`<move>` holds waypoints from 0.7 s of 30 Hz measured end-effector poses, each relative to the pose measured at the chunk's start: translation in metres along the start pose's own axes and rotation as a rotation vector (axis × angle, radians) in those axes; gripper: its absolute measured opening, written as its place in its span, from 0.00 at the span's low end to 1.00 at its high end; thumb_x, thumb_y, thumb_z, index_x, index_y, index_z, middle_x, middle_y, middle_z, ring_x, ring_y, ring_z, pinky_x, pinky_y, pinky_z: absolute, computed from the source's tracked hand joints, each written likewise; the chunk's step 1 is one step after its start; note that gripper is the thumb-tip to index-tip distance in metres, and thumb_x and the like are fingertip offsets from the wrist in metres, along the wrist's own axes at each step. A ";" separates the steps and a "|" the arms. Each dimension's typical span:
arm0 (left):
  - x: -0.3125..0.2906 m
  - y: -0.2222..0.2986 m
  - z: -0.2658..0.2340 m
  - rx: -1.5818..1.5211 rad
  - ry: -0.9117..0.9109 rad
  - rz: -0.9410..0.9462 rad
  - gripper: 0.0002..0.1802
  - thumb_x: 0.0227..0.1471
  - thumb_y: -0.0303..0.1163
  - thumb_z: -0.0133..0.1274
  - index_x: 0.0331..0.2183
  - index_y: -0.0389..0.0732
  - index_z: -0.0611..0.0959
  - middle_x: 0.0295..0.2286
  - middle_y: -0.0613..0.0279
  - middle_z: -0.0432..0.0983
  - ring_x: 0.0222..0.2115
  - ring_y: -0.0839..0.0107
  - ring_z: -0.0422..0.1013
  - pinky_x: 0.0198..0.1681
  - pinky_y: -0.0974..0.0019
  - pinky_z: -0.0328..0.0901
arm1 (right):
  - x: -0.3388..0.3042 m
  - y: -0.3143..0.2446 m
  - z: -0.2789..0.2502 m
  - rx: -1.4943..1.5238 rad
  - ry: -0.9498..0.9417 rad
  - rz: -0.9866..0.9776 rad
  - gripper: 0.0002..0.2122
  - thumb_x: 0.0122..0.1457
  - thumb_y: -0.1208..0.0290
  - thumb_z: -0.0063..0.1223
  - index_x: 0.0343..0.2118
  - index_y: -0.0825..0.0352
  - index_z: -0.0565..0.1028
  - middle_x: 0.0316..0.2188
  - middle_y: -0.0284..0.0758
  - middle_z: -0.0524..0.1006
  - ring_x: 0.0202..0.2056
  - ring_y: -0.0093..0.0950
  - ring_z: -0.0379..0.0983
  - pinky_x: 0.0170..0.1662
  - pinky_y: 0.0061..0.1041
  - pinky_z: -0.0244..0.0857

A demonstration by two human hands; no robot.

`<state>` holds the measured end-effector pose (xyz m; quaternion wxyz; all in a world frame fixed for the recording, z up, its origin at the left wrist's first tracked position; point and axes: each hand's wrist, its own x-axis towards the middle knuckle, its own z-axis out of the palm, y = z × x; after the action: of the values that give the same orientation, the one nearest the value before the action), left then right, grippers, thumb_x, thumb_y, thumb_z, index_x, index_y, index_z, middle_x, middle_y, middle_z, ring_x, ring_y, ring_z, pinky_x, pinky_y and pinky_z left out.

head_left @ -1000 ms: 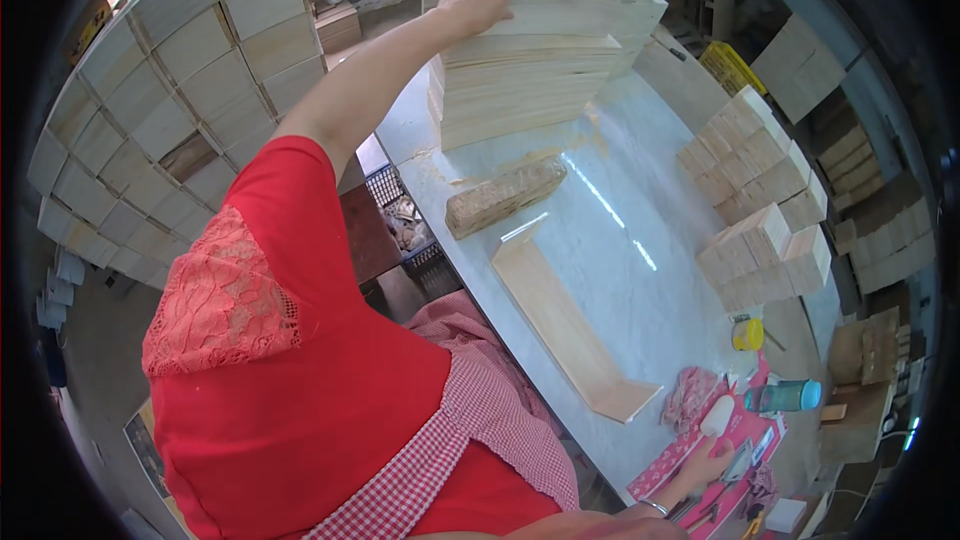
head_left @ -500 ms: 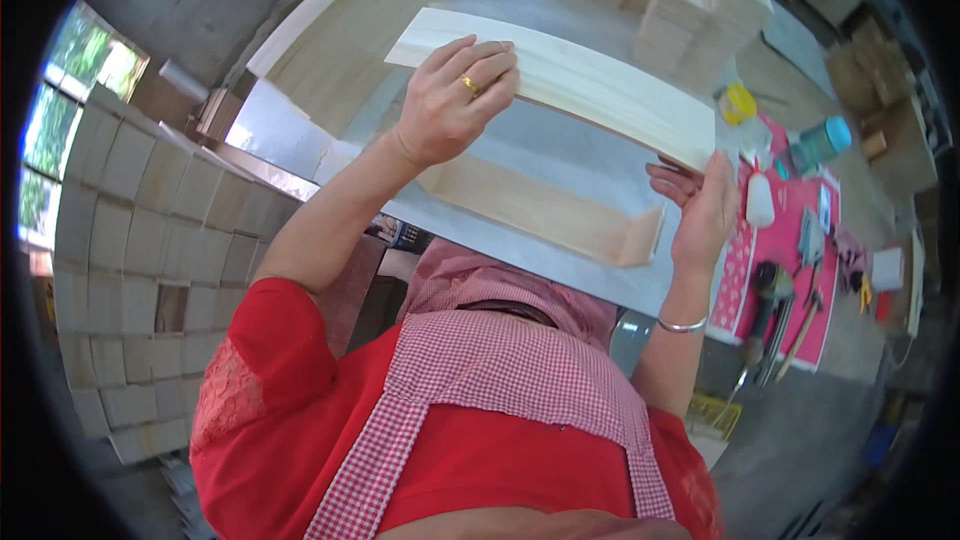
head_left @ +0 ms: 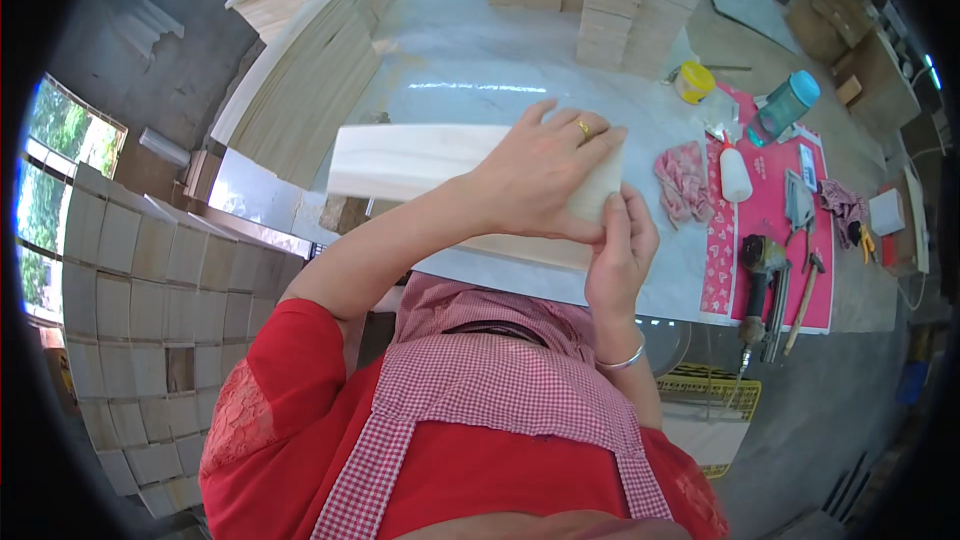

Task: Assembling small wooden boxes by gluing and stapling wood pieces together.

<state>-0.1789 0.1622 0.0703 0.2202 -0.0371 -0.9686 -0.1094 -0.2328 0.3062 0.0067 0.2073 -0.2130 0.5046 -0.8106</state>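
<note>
A long pale wooden board lies level over a wooden piece, whose near side shows as a strip below it. My left hand, with a gold ring, reaches across to the board's right end and grips it there, fingers over the far edge and thumb on the near side. At the same end, my right hand is closed on the near corner, its thumb and fingertips beside my left thumb. My hands and left forearm hide much of the board's right half and the joint beneath.
Stacked boards stand at the left, wooden blocks at the back. To the right are a pink cloth, white glue bottle, blue water bottle, yellow tub, power tool and hammer.
The board has come down over the wooden piece and shifted left. My left hand has slid from its left part to its right end, and my right hand has moved left with it.
</note>
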 end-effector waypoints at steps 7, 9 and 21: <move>0.006 0.016 0.002 -0.071 0.014 -0.083 0.44 0.30 0.48 0.67 0.50 0.39 0.74 0.42 0.50 0.71 0.40 0.54 0.70 0.44 0.51 0.62 | -0.007 -0.001 -0.007 0.017 -0.036 0.008 0.12 0.68 0.71 0.39 0.45 0.74 0.71 0.36 0.31 0.74 0.38 0.14 0.69 0.39 0.13 0.63; 0.005 0.020 0.003 -0.052 0.027 -0.105 0.44 0.29 0.47 0.67 0.50 0.39 0.74 0.42 0.50 0.71 0.39 0.54 0.70 0.41 0.51 0.63 | -0.007 -0.003 -0.010 -0.004 -0.044 -0.008 0.12 0.68 0.71 0.40 0.45 0.74 0.71 0.35 0.30 0.74 0.37 0.13 0.69 0.37 0.12 0.62; -0.006 -0.011 0.013 -0.117 -0.140 -0.163 0.44 0.26 0.45 0.70 0.47 0.33 0.76 0.42 0.50 0.71 0.43 0.50 0.70 0.45 0.57 0.68 | 0.011 0.007 -0.126 -0.454 -0.280 0.122 0.24 0.55 0.75 0.58 0.56 0.70 0.67 0.43 0.34 0.75 0.31 0.21 0.70 0.35 0.20 0.68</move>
<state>-0.1798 0.1544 0.0538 0.1399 0.0213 -0.9733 -0.1806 -0.3111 0.3892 -0.0483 0.2702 -0.3332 0.6517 -0.6256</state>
